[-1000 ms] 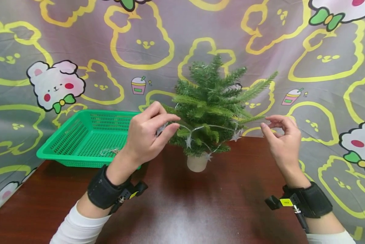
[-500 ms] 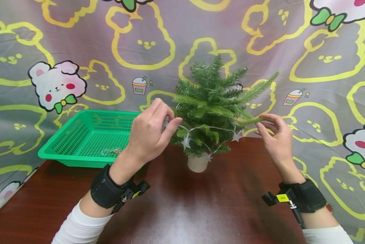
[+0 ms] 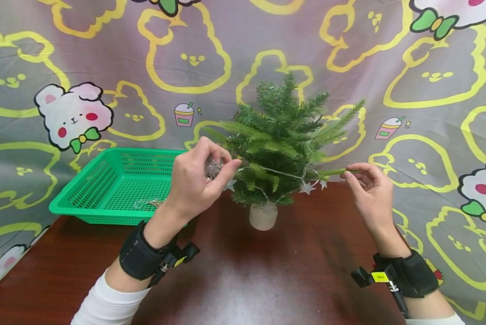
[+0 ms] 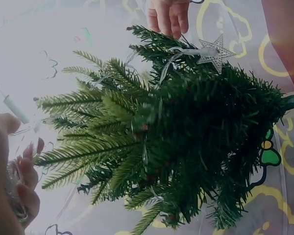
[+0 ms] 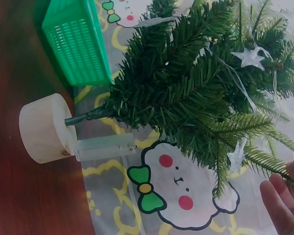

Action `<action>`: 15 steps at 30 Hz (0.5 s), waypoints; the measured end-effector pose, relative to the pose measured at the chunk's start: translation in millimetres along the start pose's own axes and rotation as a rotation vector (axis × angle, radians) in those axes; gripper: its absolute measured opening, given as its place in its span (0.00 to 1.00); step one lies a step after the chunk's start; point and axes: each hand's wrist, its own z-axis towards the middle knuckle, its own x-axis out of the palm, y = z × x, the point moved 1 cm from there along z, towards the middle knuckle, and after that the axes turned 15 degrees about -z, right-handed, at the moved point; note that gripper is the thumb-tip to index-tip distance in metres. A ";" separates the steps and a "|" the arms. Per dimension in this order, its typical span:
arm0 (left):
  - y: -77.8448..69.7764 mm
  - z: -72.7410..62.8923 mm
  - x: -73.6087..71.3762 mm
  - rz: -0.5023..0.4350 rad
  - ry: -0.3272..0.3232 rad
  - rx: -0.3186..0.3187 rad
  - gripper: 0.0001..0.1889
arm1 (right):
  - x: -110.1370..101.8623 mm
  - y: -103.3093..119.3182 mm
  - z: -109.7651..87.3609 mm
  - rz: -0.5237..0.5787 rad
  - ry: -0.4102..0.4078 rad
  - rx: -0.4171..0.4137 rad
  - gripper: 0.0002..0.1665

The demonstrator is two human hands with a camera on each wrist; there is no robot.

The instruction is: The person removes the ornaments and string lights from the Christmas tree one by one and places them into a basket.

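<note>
A small artificial Christmas tree (image 3: 285, 122) stands upright on a round pale base (image 3: 263, 217). Clear string lights with star-shaped ornaments, such as one star (image 3: 307, 188), are wound round its lower branches. My left hand (image 3: 196, 183), at the tree's left side, has its fingers curled round a bunched part of the string lights (image 3: 213, 169). On the other side, my right hand (image 3: 370, 194) pinches the tip of a long lower branch (image 3: 332, 172). A translucent box (image 5: 105, 147) shows beside the base in the right wrist view.
A green plastic basket (image 3: 113, 212) stands at the left back of the table (image 3: 243, 280), with a small tangle of thin strands (image 3: 153, 203) in it. Close behind the tree hangs a patterned cloth (image 3: 210, 58).
The right hand first came in from the right to the branch tip and now pinches it. The tree has turned, so its stars and front branches sit differently. The left hand has barely moved.
</note>
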 end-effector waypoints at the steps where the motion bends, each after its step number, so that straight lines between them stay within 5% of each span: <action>1: 0.0 0.2 -0.4 -0.011 0.000 0.000 0.22 | -0.9 1.0 -1.3 0.005 0.000 -0.004 0.11; 6: -1.6 0.8 -1.5 0.010 0.015 0.002 0.16 | -6.0 7.8 -9.3 -0.015 0.009 -0.028 0.10; 15: -6.0 0.6 -3.4 0.184 0.076 -0.005 0.05 | -9.9 17.1 -19.5 -0.074 0.009 -0.065 0.09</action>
